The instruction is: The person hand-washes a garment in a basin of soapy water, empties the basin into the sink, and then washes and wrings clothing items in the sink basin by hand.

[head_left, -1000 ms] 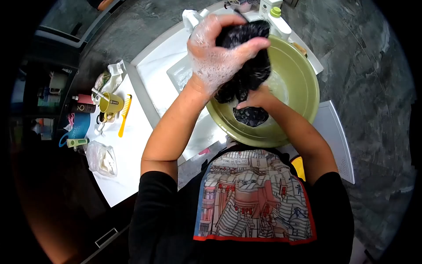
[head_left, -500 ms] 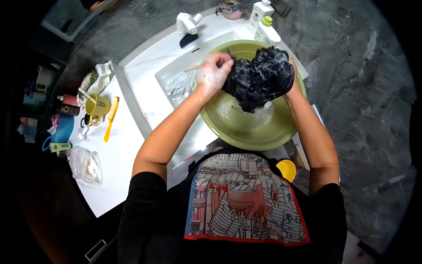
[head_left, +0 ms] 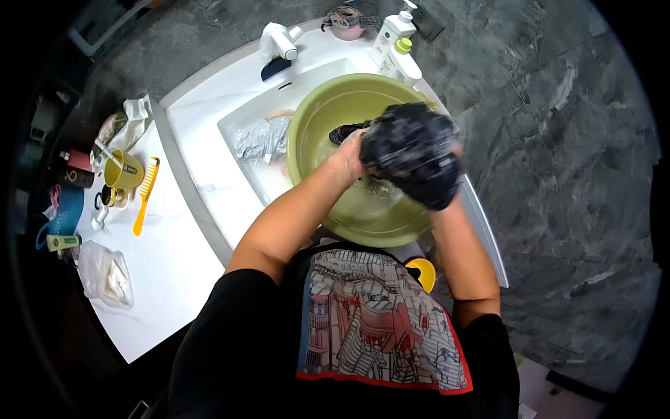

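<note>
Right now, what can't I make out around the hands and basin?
Left hand: head view, fingertips hidden by the black cloth.
Right hand: head view, mostly hidden by the cloth, and blurred.
Green basin: head view, floor partly covered by the cloth and left hand.
Yellow container: head view, partly covered by the shirt.
Pump bottle: head view, label too small to read.

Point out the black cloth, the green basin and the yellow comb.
Black cloth (head_left: pixel 410 155), head view: middle of the bunched bundle.
Green basin (head_left: pixel 311 126), head view: inner wall, upper left.
Yellow comb (head_left: pixel 144 198), head view: handle, just below the teeth.
</note>
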The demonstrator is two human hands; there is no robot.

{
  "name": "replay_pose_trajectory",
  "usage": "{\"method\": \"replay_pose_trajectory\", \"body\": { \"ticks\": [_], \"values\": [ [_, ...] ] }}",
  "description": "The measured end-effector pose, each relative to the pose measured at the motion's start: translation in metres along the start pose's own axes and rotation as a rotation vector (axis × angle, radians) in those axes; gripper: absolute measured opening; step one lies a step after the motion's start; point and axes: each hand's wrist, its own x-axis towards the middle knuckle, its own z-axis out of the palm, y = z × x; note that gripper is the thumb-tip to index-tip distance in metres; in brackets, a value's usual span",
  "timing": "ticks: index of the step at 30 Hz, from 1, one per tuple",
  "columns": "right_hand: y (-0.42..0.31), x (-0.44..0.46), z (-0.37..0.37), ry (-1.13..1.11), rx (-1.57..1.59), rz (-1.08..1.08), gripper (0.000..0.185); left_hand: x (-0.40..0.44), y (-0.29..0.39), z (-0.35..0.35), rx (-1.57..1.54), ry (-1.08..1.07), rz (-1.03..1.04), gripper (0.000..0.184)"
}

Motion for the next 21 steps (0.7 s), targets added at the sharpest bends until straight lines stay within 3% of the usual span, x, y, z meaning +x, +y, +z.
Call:
{"method": "replay_pose_trajectory", "body": {
  "ticks": [1,2,3,5,6,9,11,13,17,19,21],
  "values": [
    [0.01,-0.003,-0.018,0.128,-0.223,-0.142,0.069,0.0,0.002,-0.001,-0.005,-0.015,-0.012,0.032],
    [0.002,0.006,-0.078,0.288,0.071,0.09,0.048,-0.001,0.004,0.0,-0.009,-0.035,-0.024,0.031],
    [-0.003,0.016,-0.076,0.364,0.017,0.16,0.032,-0.003,0.004,0.002,-0.01,-0.062,-0.042,0.03],
    [0.036,0.019,-0.079,0.337,-0.293,-0.189,0.026,-0.007,-0.002,0.012,-0.014,-0.116,-0.086,0.028],
    [0.051,0.029,-0.066,0.529,-0.188,-0.196,0.02,-0.014,-0.006,0.022,-0.028,-0.143,-0.107,0.026],
    [0.067,0.034,-0.011,0.61,-0.039,-0.281,0.02,-0.013,-0.02,0.025,-0.117,-0.302,-0.135,0.028],
    [0.069,0.034,0.002,0.592,-0.043,-0.293,0.02,-0.025,-0.019,0.034,-0.1,-0.22,-0.131,0.032],
    [0.07,0.037,0.004,0.574,-0.056,-0.278,0.019,-0.026,-0.021,0.025,-0.237,-0.343,-0.21,0.035],
    [0.046,0.039,-0.02,0.495,0.032,-0.202,0.019,-0.049,-0.009,0.016,-0.218,-0.204,-0.302,0.034],
    [0.038,0.044,-0.035,0.438,0.019,-0.123,0.018,-0.049,-0.009,0.013,-0.141,-0.258,-0.237,0.04],
    [0.027,0.049,-0.045,0.34,-0.163,-0.003,0.018,-0.055,-0.012,0.016,0.442,-0.187,0.044,0.046]
  ]
}}
